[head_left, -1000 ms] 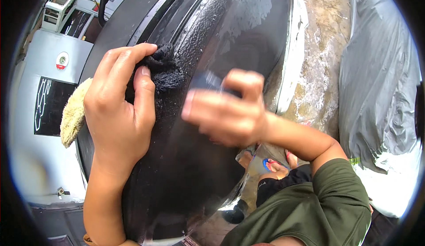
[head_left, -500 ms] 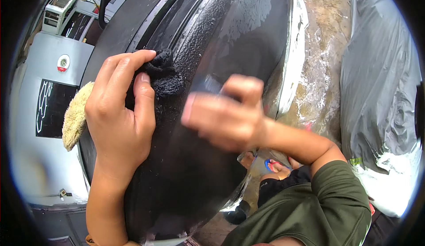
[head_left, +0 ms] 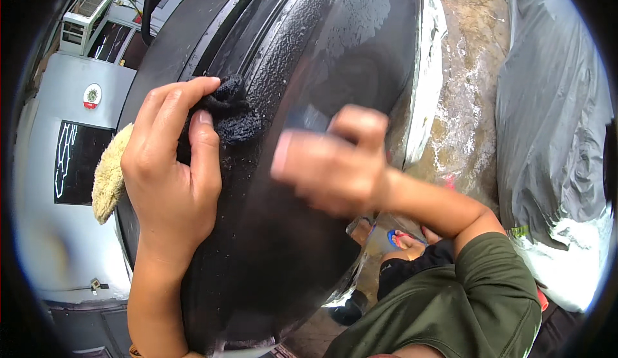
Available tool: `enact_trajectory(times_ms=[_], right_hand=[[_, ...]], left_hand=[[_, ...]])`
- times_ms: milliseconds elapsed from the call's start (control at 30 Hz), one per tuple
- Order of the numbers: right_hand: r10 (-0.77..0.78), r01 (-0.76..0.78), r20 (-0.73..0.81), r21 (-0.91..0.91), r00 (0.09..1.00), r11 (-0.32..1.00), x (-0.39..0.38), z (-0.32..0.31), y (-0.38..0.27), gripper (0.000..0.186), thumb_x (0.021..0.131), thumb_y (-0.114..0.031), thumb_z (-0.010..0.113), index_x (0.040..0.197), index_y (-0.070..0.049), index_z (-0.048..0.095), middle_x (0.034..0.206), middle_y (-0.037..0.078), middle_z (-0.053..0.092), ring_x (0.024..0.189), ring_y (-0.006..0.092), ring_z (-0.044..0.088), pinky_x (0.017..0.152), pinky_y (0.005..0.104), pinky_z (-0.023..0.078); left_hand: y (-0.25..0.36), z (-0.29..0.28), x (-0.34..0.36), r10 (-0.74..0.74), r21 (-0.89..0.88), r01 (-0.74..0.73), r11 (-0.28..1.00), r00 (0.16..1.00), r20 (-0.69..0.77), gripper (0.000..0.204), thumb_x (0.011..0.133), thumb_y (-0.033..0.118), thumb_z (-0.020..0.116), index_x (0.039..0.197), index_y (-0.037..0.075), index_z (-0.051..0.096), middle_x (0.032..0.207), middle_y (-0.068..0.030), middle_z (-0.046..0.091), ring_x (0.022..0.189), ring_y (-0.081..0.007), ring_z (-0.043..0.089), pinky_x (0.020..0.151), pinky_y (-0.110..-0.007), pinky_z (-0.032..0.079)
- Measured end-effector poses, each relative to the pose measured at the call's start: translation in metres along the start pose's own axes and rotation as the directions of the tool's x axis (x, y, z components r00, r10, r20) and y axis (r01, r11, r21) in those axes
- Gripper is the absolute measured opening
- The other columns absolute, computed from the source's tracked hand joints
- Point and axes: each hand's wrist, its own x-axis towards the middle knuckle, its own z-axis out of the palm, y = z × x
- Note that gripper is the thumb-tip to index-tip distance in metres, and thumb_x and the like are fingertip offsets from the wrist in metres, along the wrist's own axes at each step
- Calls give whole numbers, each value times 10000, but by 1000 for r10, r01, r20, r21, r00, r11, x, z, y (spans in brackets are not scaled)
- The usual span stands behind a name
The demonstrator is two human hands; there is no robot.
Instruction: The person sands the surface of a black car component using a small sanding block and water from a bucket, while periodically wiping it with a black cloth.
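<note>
My left hand (head_left: 172, 158) is closed on a wet black cloth (head_left: 239, 116), thumb and fingers pinching it against a dark, wet vehicle body panel (head_left: 270, 255). To the right, my right hand (head_left: 335, 161) is low over the same panel, fingers curled and smeared by motion. A blurred bluish-grey piece (head_left: 308, 118) shows at its fingers; its kind cannot be made out. Water drops bead along the panel's ridge (head_left: 277, 68), and a wet, patchy sheen covers the area beyond my right hand.
A fluffy cream pad (head_left: 111, 176) is left of my left wrist. White masking sheet (head_left: 430, 94) borders the panel's right edge. Beyond the wet concrete floor (head_left: 470, 100), a grey plastic cover (head_left: 553, 113) drapes a large object. My sandalled foot (head_left: 407, 239) stands below.
My right hand has shifted very slightly right and remains blurred. My left hand keeps its hold on the black cloth, and the view has tilted a little.
</note>
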Motion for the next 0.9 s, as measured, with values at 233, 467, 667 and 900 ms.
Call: enact_trajectory(times_ms=[233,467,667,900], right_hand=[[-6,6,-50,-10,999,1000,0,5,-6,336,801,-246,811,1136,-218,815,1240,-74,764,1038,243,559,961,417,372],[-16,16,4,4,1000,1000,2,-1,-15,378,777,-285,800,1151,-230,812,1331,-73,751,1084,215,593,955,447,373],[44,-44,10,-3,999,999,6,3,-19,326,806,-233,795,1131,-228,812,1270,-58,751,1047,237,585,960,427,361],[77,-76,0,-89,997,993,13,-1,14,365,787,-218,812,1151,-232,801,1245,-44,755,1017,207,606,945,450,386]], left_hand=[[-4,4,-3,26,-8,-26,1000,1000,-16,269,925,-40,607,1158,-6,736,1071,-194,719,983,-368,716,899,-410,552],[-1,2,-2,4,-5,-4,1000,1000,-3,269,930,-38,609,1162,0,739,1073,-186,721,978,-362,721,892,-411,558],[-2,2,-3,-11,5,11,1000,1000,-3,270,948,-10,613,1181,11,746,1089,-185,720,976,-377,720,890,-409,559],[17,-24,4,-17,360,-90,928,959,283,454,965,220,763,1388,62,708,1250,-213,691,1116,-375,696,972,-420,531]])
